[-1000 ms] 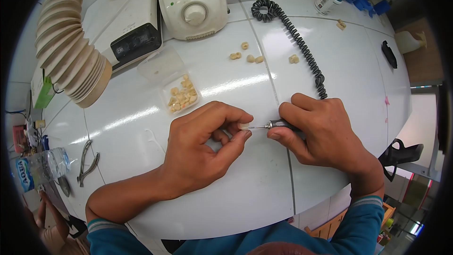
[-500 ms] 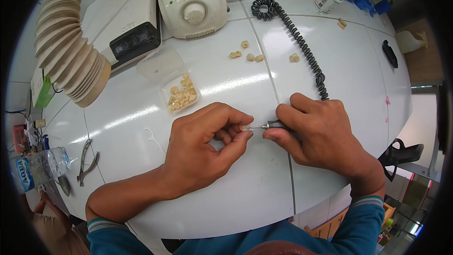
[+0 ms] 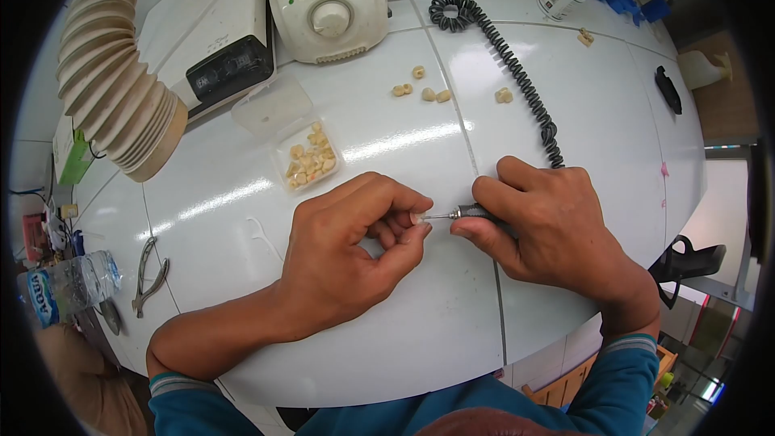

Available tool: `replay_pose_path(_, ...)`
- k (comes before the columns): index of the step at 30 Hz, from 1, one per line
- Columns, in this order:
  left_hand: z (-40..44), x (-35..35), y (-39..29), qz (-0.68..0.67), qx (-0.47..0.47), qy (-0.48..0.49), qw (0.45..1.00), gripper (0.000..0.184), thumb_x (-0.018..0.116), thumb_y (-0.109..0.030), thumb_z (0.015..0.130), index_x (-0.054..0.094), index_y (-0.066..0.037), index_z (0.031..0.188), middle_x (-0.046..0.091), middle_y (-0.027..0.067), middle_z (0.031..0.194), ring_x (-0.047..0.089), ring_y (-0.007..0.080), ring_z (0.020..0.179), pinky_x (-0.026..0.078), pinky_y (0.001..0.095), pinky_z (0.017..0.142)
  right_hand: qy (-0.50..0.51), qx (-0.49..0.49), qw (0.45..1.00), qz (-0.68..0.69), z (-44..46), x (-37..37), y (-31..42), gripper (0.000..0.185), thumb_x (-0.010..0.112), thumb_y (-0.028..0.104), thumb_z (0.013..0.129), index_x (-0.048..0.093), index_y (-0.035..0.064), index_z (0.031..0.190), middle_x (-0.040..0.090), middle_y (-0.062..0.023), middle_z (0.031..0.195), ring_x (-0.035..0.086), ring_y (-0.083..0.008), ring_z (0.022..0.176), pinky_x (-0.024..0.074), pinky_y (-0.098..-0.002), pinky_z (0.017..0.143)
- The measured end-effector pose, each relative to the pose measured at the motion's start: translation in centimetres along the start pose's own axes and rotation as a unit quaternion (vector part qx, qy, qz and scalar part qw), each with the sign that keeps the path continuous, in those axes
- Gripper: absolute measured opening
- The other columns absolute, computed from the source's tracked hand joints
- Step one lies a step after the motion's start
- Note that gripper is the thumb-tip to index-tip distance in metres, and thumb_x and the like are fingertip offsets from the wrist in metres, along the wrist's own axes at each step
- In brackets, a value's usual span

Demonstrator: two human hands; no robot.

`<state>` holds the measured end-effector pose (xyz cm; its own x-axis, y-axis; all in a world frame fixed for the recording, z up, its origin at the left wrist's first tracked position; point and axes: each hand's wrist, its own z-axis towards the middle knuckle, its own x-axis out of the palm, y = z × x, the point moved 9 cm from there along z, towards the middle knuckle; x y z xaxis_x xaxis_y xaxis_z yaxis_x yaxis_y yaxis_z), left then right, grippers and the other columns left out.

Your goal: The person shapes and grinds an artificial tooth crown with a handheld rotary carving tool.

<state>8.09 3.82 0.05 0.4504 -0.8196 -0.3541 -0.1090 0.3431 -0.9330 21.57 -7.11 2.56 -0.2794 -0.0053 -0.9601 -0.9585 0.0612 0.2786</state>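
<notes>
One left hand point(image 3: 347, 250), one right hand point(image 3: 553, 222), one handpiece point(image 3: 475, 211), one held piece point(image 3: 417, 218)
Five loose pieces point(image 3: 429, 94) sit mid-desk point(image 3: 387, 363), with two small clusters point(image 3: 504, 95) elsewhere, their counts unclear; one case point(image 3: 273, 109) holds many, too heaped to count. There is one knob point(image 3: 331, 18), one coiled cord point(image 3: 525, 73), one hose point(image 3: 97, 56), one jar point(image 3: 559, 2) and one pair of pliers point(image 3: 139, 303).

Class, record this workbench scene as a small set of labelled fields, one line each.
Left hand: pinches a small pale piece
Right hand: grips a rotary handpiece, thin tip pointed at that piece
Container: clear plastic box, lid open, holding tooth-shaped pieces
Cord: black, coiled
Machine: white control unit with round knob
Far left: metal pliers beside a plastic water bottle
</notes>
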Motion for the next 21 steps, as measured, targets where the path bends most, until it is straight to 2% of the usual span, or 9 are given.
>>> replay_pose_path(21, -0.03, 0.21, -0.07, 0.016, -0.009, 0.001, 1.000, 0.018, 0.085, 0.002, 0.092, 0.080, 0.003, 0.110, 0.076, 0.0075, 0.096, 0.075, 0.0096, 0.083, 0.060, 0.0228, 0.070, 0.008, -0.002, 1.000, -0.004, -0.06, 0.02, -0.06, 0.045, 0.073, 0.054, 0.107, 0.075, 0.0118, 0.092, 0.061, -0.0060, 0.074, 0.060, -0.0233, 0.048, 0.0425, -0.0398, 0.044)
